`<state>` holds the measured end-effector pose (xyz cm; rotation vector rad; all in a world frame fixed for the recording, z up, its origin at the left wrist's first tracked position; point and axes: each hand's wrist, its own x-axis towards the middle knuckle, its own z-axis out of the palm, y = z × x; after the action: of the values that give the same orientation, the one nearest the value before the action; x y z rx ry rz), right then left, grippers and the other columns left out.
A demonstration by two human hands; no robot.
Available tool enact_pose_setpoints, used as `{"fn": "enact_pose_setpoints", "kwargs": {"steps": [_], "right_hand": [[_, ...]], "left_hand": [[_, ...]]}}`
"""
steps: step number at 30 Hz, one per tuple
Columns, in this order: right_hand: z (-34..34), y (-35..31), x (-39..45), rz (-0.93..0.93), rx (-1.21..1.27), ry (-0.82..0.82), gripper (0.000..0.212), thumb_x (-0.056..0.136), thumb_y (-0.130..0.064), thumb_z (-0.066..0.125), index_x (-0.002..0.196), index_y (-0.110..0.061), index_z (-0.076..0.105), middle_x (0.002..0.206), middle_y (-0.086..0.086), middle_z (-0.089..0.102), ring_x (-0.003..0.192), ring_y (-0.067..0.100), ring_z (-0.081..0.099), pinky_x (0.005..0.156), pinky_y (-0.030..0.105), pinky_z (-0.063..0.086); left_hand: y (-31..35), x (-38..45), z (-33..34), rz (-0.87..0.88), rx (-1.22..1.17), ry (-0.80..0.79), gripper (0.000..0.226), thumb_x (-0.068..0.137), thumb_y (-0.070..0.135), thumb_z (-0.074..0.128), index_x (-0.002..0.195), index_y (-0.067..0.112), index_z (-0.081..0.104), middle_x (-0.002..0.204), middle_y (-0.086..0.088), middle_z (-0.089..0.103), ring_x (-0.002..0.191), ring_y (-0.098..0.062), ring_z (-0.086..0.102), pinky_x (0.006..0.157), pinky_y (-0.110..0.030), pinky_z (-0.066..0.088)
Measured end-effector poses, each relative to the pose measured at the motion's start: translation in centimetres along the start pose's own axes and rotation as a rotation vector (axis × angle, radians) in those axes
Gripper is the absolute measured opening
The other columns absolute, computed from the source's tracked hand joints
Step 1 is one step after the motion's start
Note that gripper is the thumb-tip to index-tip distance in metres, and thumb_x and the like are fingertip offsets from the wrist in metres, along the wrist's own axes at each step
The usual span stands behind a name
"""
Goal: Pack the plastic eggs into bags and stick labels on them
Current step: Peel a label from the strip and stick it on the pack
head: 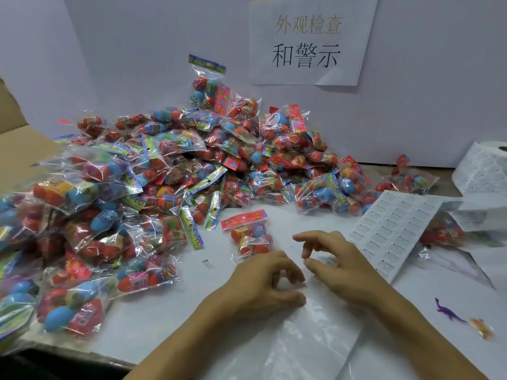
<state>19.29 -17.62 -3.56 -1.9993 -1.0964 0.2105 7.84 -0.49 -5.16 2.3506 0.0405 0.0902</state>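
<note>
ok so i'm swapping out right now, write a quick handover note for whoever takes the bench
Left hand: fingers curled, on the table by the clear bag; whether it pinches the film is unclear.
Right hand: fingers loosely bent, above the table, holding nothing visible.
One egg bag lies apart in front of the hands; label sheet to the right, label roll behind it.
Done: big pile of packed bags.
Left: label that bag, then carry on.
</note>
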Motion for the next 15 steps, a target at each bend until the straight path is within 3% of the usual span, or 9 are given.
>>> {"fn": "enact_pose_setpoints", "kwargs": {"steps": [3,5,8,12,15], "right_hand": [[-0.50,0.00,0.13,0.060,-0.115,-0.168,0.056,0.084,-0.004,0.059,0.119,-0.049,0.053,0.104,-0.026,0.064,0.112,-0.003,0.045,0.091,0.008,0.038],[-0.90,0.22,0.15,0.087,-0.242,-0.294,0.054,0.079,-0.023,0.058,0.122,-0.053,0.048,0.108,-0.030,0.058,0.114,0.000,0.041,0.099,0.020,0.037],[-1.03,0.41,-0.16,0.142,-0.292,-0.377,0.053,0.073,-0.033,0.052,0.115,-0.064,0.044,0.107,-0.026,0.050,0.111,0.004,0.036,0.091,0.023,0.036],[-0.75,0.78,-0.54,0.093,-0.101,-0.266,0.059,0.089,-0.013,0.059,0.115,-0.066,0.053,0.103,-0.015,0.052,0.099,0.003,0.050,0.083,0.019,0.039],[-0.75,0.50,-0.41,0.024,0.044,-0.168,0.059,0.091,-0.009,0.065,0.117,-0.061,0.057,0.098,-0.016,0.057,0.101,0.002,0.054,0.083,0.015,0.040]], "left_hand": [[0.04,0.08,-0.01,0.023,-0.007,-0.018,0.008,0.086,0.035,0.079,0.093,0.032,0.078,0.091,0.027,0.057,0.079,0.004,0.051,0.067,-0.015,0.034],[-0.11,0.01,-0.18,0.007,-0.046,-0.020,0.008,0.086,0.032,0.080,0.093,0.030,0.077,0.090,0.025,0.056,0.077,0.001,0.050,0.067,-0.017,0.035],[-0.32,-0.12,-0.20,-0.011,-0.058,0.012,0.017,0.085,0.032,0.081,0.100,0.030,0.073,0.092,0.022,0.059,0.078,-0.001,0.049,0.069,-0.017,0.038],[-0.25,-0.04,-0.15,-0.024,-0.071,0.003,0.025,0.089,0.049,0.074,0.109,0.035,0.069,0.102,0.020,0.065,0.079,0.004,0.053,0.067,-0.012,0.039],[-0.18,0.14,-0.05,-0.025,-0.121,0.004,0.027,0.088,0.055,0.073,0.100,0.031,0.071,0.077,0.027,0.060,0.067,0.002,0.051,0.060,-0.013,0.034]]}}
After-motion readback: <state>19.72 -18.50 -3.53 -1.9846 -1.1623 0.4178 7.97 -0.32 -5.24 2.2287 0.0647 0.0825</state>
